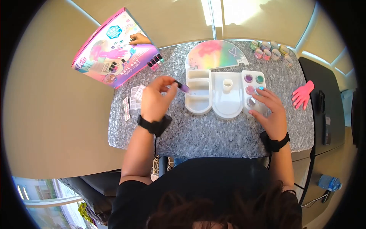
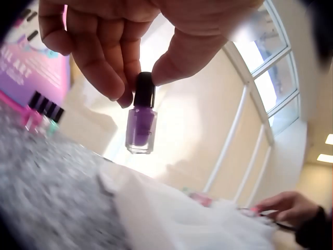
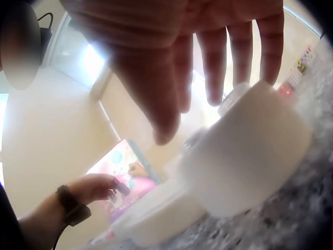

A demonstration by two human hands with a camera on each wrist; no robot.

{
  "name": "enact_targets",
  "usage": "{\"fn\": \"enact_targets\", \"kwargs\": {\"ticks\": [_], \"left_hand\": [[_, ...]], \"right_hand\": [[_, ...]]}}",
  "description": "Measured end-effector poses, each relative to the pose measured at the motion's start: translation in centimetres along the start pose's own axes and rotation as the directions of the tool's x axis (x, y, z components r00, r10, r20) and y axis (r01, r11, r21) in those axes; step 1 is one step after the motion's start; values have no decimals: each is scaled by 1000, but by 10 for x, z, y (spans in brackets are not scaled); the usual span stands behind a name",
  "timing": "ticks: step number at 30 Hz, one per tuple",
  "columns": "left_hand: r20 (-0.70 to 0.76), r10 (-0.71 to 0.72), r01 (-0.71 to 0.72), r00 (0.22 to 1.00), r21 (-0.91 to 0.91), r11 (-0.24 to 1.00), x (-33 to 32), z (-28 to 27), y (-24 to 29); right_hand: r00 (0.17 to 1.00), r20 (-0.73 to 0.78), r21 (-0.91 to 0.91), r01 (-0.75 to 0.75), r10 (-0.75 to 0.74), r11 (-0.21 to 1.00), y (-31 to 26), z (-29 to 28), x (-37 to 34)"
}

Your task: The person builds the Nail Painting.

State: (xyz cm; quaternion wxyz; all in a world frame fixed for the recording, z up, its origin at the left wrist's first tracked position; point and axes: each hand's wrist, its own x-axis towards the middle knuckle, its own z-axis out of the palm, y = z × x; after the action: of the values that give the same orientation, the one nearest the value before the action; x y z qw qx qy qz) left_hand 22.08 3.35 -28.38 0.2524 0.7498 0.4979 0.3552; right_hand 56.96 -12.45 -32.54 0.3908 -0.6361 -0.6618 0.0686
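My left hand [image 1: 154, 100] pinches a small nail polish bottle [image 2: 141, 127] by its black cap between thumb and fingers. The bottle holds purple polish and hangs cap-up in the left wrist view, near the left side of a white plastic tray [image 1: 198, 110]. Three compartments line that side of the tray, and a short ring-like post [image 1: 227, 85] stands in its middle section. Fingers extended, my right hand [image 1: 275, 111] lies over the tray's right section, at the glitter pots. Purple [image 1: 248, 78], teal [image 1: 260, 79] and pink [image 1: 250, 90] pots show there; the hand partly covers others.
At the back left stands a nail art box [image 1: 118, 49], with several polish bottles [image 1: 155, 62] before it. A clear case [image 1: 135, 100] and a sticker strip [image 1: 126, 109] lie left. A rainbow panel [image 1: 213, 55] is behind the tray; small jars [image 1: 275, 54] and a pink model hand [image 1: 303, 94] are right.
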Motion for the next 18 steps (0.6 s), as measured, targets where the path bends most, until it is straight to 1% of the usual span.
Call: {"fn": "enact_targets", "kwargs": {"ticks": [2,4,6,7,9,10,12,18], "left_hand": [[45,13,-13,999,0,1000,-18,10,20],[75,26,-27,997,16,1000,-24,17,24],[117,46,-61,992,126,990,-22,23,23],[122,44,-59,992,128,990,-24,25,22],[106,155,-184,982,372,910,-26,29,20],[111,158,-188,981,373,908,-26,33,17],[59,240,-238,969,480,844,-27,39,12],[53,289,-269,956,554,788,-30,43,8]], "right_hand": [[1000,20,-4,1,-1,1000,0,4,-1],[999,45,-7,7,-7,1000,0,7,-3],[997,74,17,-15,14,1000,1,8,0],[997,75,19,-21,20,1000,2,8,-1],[996,83,35,-37,34,999,4,8,-2],[996,79,36,-42,39,998,4,8,-2],[996,78,42,-48,45,998,4,8,-1],[993,104,41,-62,58,997,3,6,1]]}}
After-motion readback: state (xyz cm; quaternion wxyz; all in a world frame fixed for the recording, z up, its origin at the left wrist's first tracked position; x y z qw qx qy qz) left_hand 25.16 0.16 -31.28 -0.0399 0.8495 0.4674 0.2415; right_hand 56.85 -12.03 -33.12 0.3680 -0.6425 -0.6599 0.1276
